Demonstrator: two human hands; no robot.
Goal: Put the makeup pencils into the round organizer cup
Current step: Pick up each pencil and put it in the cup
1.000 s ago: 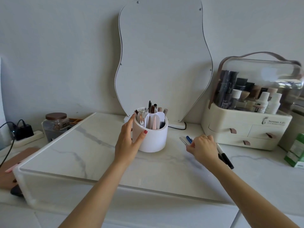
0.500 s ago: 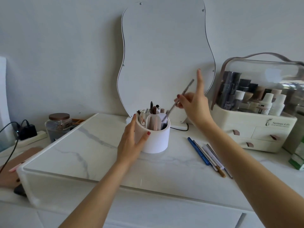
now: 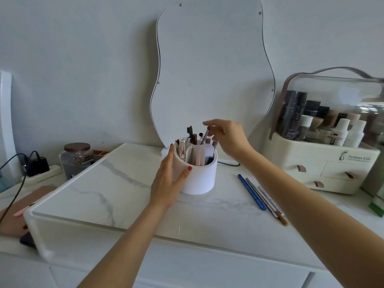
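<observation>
The left hand [image 3: 168,179] wraps around the white round organizer cup [image 3: 197,175] at its 9 o'clock side. The right hand [image 3: 228,138] pinches a thin makeup pencil [image 3: 205,136] standing tilted in the cup. Four pencils [image 3: 261,196] lie at the cup's 3 o'clock. The cream makeup case [image 3: 332,163] reads "Serious Life".

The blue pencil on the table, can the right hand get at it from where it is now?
Probably yes. The blue pencil lies in the open beside the organizer cup, with nothing over it. The right hand is above the cup, at a pencil standing there, so it must first let go.
</observation>
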